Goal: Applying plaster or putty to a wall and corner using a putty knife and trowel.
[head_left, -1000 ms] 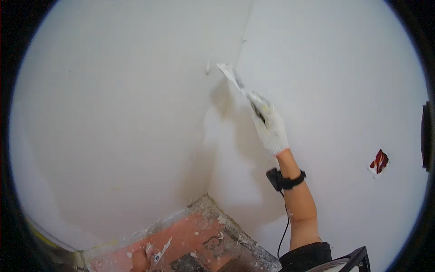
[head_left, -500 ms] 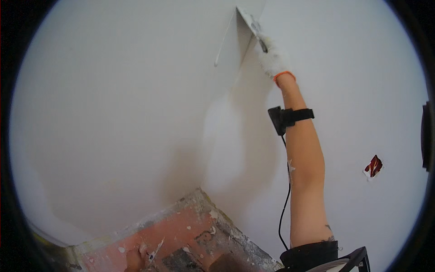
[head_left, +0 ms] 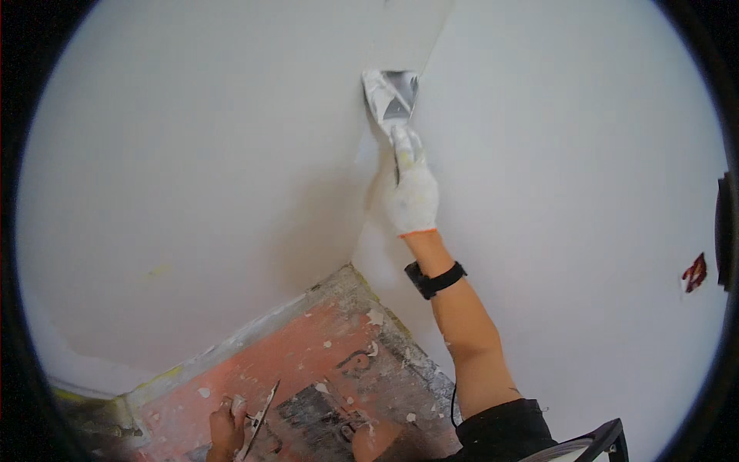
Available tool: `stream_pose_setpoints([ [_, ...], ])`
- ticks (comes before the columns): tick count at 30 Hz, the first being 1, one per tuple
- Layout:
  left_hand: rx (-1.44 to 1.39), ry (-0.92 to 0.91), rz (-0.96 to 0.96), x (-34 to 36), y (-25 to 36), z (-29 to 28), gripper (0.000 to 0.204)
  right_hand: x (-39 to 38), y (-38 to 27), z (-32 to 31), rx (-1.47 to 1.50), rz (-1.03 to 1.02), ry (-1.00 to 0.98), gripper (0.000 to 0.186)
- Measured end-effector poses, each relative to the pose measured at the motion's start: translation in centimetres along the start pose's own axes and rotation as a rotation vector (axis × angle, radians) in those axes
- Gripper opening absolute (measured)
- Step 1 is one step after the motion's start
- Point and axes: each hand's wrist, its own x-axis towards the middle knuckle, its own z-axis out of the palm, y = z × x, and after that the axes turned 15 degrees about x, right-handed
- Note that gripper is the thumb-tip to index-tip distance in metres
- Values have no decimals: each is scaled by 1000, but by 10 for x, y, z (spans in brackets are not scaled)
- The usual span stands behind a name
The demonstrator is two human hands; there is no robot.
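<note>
The putty knife (head_left: 392, 98) sits in the upper middle of the frame, its broad trapezoid steel blade pressed into the inside corner where the two white walls meet. The metal shines grey in the middle and is crusted with pale, dried filler along its edges. My right hand (head_left: 408, 189) is wrapped tightly round the handle just below the blade, in a white knitted glove with an orange cuff, the weave dusted and stained yellowish near the fingers. A black strap (head_left: 436, 279) circles my bare forearm below the cuff, and small white specks dot the skin down towards the elbow.

The left wall (head_left: 192, 177) is smooth and matte, with a faint yellowish smear at centre left. The right wall (head_left: 570, 192) has the same flat chalky finish; at its far right edge a small ragged red mark (head_left: 694, 272) shows.

At the bottom centre lies the floor (head_left: 308, 362), rough and reddish-orange, flecked with white blobs and smeared with grey patches, a gritty grey strip running along the foot of each wall.

My left hand (head_left: 225, 427) shows at the lower edge, left of centre, bare and spattered, fingers closed round a second thin, flat blade (head_left: 260, 420) seen almost edge-on, caked with white.
</note>
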Motion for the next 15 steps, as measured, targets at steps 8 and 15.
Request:
stream_pose_setpoints([
  [8,121,-65,-22,-10,14,-20,32,-82,27,62,139,160,-95,69],
  [15,122,-79,-140,-6,32,-24,33,-147,39,73,245,216,-200,68],
])
